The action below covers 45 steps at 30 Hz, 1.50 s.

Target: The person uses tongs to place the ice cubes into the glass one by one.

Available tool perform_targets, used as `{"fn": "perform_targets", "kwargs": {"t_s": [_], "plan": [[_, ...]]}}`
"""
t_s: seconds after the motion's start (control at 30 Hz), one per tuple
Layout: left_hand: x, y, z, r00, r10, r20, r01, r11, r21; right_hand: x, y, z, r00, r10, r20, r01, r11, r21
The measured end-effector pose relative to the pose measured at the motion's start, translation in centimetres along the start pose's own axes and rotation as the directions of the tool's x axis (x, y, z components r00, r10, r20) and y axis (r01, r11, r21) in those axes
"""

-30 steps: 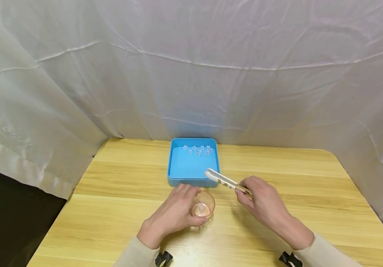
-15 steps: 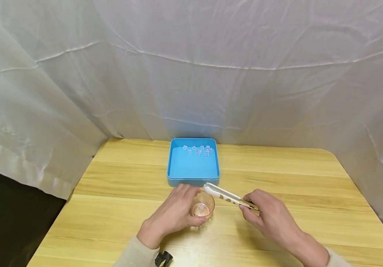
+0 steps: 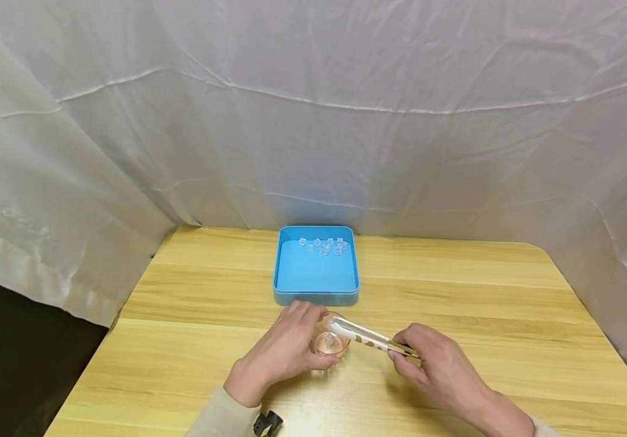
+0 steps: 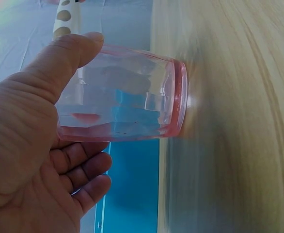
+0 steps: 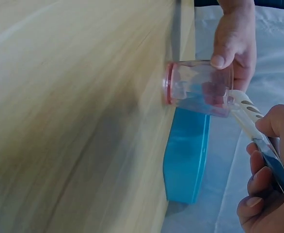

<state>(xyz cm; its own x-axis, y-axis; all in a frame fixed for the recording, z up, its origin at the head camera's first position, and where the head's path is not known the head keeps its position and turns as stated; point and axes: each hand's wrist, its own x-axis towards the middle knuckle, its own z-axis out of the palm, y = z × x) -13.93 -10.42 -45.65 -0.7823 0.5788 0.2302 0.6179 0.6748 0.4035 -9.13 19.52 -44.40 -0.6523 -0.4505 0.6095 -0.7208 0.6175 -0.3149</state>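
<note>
My left hand (image 3: pixel 280 351) holds a clear pink-tinted cup (image 4: pixel 127 92) upright on the table, thumb on the near side and fingers round the far side. Near the cup's bottom a small clear cube (image 4: pixel 154 101) shows through the wall. Tongs with white, brown-spotted tips (image 3: pixel 361 336) are gripped in my right hand (image 3: pixel 444 371). Their tips are at the cup's mouth, over the rim. Something small and clear (image 5: pixel 230 100) appears between the tips, partly lost against the cup wall. Several clear cubes (image 3: pixel 325 249) lie in the far half of a blue tray (image 3: pixel 316 298).
The blue tray stands just behind the cup on the wooden table (image 3: pixel 482 291). A pale cloth curtain (image 3: pixel 313 121) hangs along the back and sides. A black wrist mount (image 3: pixel 267 423) sits at my left cuff.
My right hand has brought the tongs toward me from over the tray's front edge to the cup's mouth. My left hand and the cup have stayed in place.
</note>
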Motion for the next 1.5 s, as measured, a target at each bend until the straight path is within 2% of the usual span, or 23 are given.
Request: {"fn": "perform_targets", "kwargs": {"t_s": [1.13,1.5], "plan": [[-0.01,0.03,-0.07,1.000,-0.018,0.021,0.018,1.000,-0.025,-0.33,-0.11,0.16,0.998,0.052,0.019,-0.052,0.999,-0.015],[-0.01,0.06,-0.08,0.999,-0.022,0.024,0.023,1.000,-0.016,-0.42,0.07,0.30,0.999,0.032,-0.001,-0.032,0.999,-0.010]]}}
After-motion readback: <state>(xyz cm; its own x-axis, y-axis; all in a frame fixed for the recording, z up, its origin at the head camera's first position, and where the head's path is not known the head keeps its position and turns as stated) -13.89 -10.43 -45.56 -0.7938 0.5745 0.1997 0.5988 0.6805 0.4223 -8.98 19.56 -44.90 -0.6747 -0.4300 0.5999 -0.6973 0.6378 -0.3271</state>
